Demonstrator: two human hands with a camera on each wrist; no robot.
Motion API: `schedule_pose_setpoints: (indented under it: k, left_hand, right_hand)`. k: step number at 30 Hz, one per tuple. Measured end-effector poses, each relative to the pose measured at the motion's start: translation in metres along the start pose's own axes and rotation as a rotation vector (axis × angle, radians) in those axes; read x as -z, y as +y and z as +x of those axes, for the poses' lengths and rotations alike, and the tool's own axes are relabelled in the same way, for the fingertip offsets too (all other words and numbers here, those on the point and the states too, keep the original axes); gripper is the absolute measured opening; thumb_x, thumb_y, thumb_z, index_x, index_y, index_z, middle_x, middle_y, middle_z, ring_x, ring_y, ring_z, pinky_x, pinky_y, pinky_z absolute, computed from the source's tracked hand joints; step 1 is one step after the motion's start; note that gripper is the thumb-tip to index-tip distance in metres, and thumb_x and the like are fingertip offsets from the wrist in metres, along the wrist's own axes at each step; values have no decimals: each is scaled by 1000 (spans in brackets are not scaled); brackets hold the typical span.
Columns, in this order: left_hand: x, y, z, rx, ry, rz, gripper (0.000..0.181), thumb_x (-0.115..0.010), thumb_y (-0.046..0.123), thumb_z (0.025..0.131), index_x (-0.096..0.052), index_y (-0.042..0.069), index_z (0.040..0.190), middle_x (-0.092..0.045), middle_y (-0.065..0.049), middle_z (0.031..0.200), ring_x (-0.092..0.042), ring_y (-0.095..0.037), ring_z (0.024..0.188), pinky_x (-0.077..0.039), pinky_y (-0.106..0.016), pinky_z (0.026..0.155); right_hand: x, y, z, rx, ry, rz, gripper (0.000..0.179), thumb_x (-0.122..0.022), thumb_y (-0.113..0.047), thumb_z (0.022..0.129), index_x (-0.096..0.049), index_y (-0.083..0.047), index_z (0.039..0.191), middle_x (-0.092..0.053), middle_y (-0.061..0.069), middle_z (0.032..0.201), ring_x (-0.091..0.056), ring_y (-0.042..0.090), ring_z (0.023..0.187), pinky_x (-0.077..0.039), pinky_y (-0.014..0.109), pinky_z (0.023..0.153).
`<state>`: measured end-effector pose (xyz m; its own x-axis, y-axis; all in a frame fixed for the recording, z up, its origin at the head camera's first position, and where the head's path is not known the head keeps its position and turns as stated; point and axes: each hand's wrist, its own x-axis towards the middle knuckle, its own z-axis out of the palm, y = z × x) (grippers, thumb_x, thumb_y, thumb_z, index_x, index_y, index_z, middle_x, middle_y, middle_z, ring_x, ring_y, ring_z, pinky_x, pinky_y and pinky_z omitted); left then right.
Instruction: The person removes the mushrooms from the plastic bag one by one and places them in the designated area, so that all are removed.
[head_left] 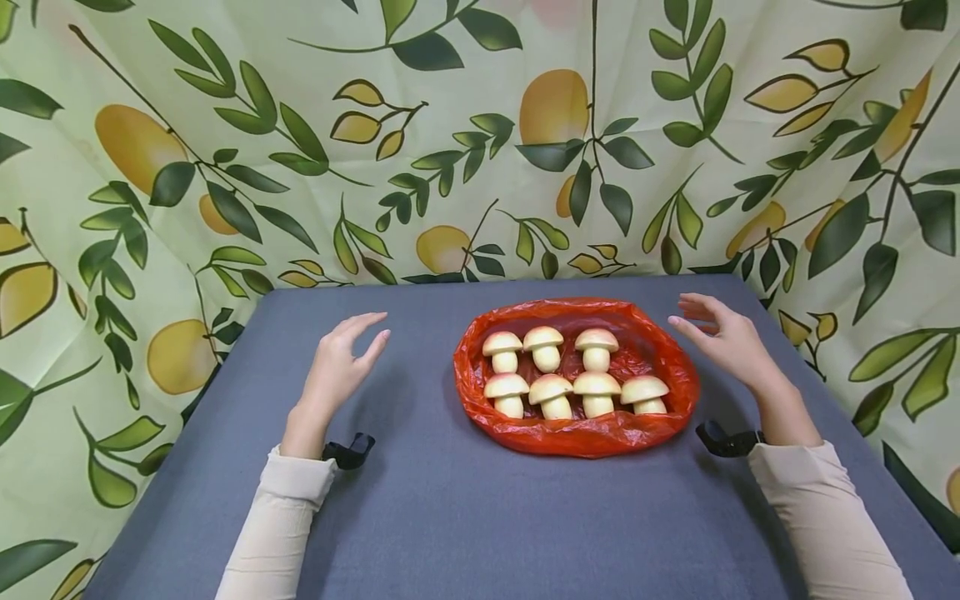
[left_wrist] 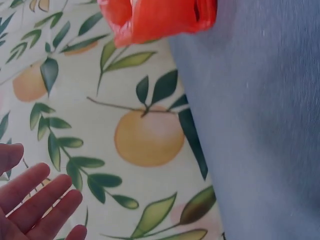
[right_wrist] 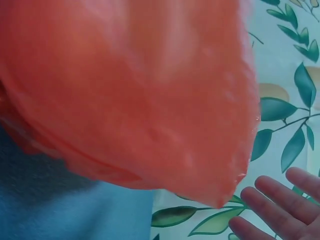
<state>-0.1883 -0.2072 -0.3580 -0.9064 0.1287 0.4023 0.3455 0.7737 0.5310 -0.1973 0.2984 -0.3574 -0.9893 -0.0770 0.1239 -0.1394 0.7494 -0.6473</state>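
Note:
On the right half of the table lies a red plastic bag (head_left: 577,442) with its rim rolled down into an oval. Several toy mushrooms (head_left: 551,396) with pale stems and cream, pink-tinged caps sit inside it in two rows. My left hand (head_left: 339,367) is raised over the table, well left of the bag, its fingers relaxed and holding nothing. Close by the bag's right rim, my right hand (head_left: 723,337) hovers with loosely bent, empty fingers. In the right wrist view the red bag (right_wrist: 135,100) fills much of the picture, and the fingers (right_wrist: 282,205) appear beside it.
A grey-blue cloth covers the table (head_left: 420,517). Behind and at both sides hangs a curtain (head_left: 450,92) printed with leaves and orange fruit. Each wrist wears a black band, such as the left band (head_left: 350,452).

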Motion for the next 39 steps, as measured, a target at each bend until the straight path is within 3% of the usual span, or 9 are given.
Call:
schedule_pose_setpoints:
  k: [2, 5, 9, 12, 15, 21, 25, 28, 39]
  left_hand:
    - [-3, 3, -2, 10, -22, -28, 37, -59, 24, 96, -60, 10, 130, -61, -15, 133, -52, -34, 129, -41, -54, 109]
    - [-8, 5, -5, 23, -56, -62, 37, -59, 24, 96, -61, 9, 129, -61, -15, 133, -53, -33, 129, -42, -53, 109]
    - [-16, 8, -9, 18, -79, -115, 35, -61, 21, 94, -62, 8, 127, -64, -15, 129, -58, -32, 124, -45, -52, 106]
    - [-22, 10, -11, -3, -89, -140, 34, -63, 19, 93, -64, 8, 125, -67, -14, 124, -61, -30, 118, -47, -51, 103]
    - [-29, 13, -13, -27, -108, -154, 33, -63, 19, 93, -64, 7, 124, -68, -13, 121, -63, -29, 114, -50, -50, 100]
    - [-42, 21, -15, -57, -124, -184, 32, -65, 16, 92, -66, 7, 123, -70, -12, 117, -65, -26, 110, -52, -48, 98]
    - [-50, 28, -17, -75, -124, -215, 31, -65, 15, 91, -67, 7, 121, -71, -11, 116, -66, -26, 109, -53, -46, 96]
    - [-55, 34, -18, -104, -140, -240, 31, -65, 16, 91, -67, 6, 120, -71, -11, 117, -66, -26, 110, -53, -45, 97]
    - [-81, 50, -17, -157, -249, -299, 35, -68, 15, 88, -65, 2, 121, -69, -13, 121, -63, -27, 118, -49, -45, 103]
  right_hand:
    - [-2, 2, -2, -4, -4, 9, 62, -53, -39, 97, -38, 1, 143, -47, 32, 140, -49, 48, 124, -42, 62, 99]
    - [-5, 5, -6, -7, 3, 24, 61, -54, -38, 97, -40, 1, 142, -49, 31, 139, -51, 45, 122, -55, 29, 93]
    - [-11, 11, -11, -6, 23, 64, 59, -56, -37, 96, -44, 1, 139, -52, 30, 137, -58, 21, 114, -33, -7, 73]
    - [-16, 15, -16, -2, 34, 98, 57, -59, -34, 95, -46, 3, 137, -53, 31, 134, -51, -13, 99, -33, -8, 74]
    - [-21, 19, -22, -13, 31, 125, 56, -62, -31, 94, -49, 4, 135, -54, 32, 132, -39, -29, 90, -36, -7, 73]
    - [-26, 23, -28, -88, 24, 160, 58, -66, -32, 91, -51, 4, 134, -54, 31, 132, -41, -30, 84, -41, -4, 70]
    - [-26, 26, -28, -97, 58, 158, 56, -70, -30, 88, -56, 5, 128, -68, -10, 106, -45, -29, 82, -44, -1, 68]
    - [-24, 29, -28, -93, 56, 171, 53, -72, -28, 86, -59, 7, 124, -53, -38, 88, -49, -26, 79, -46, 2, 65]
    - [-23, 41, -26, -140, 15, 179, 50, -72, -28, 87, -62, 11, 118, -61, -37, 76, -55, -18, 73, -46, 10, 62]
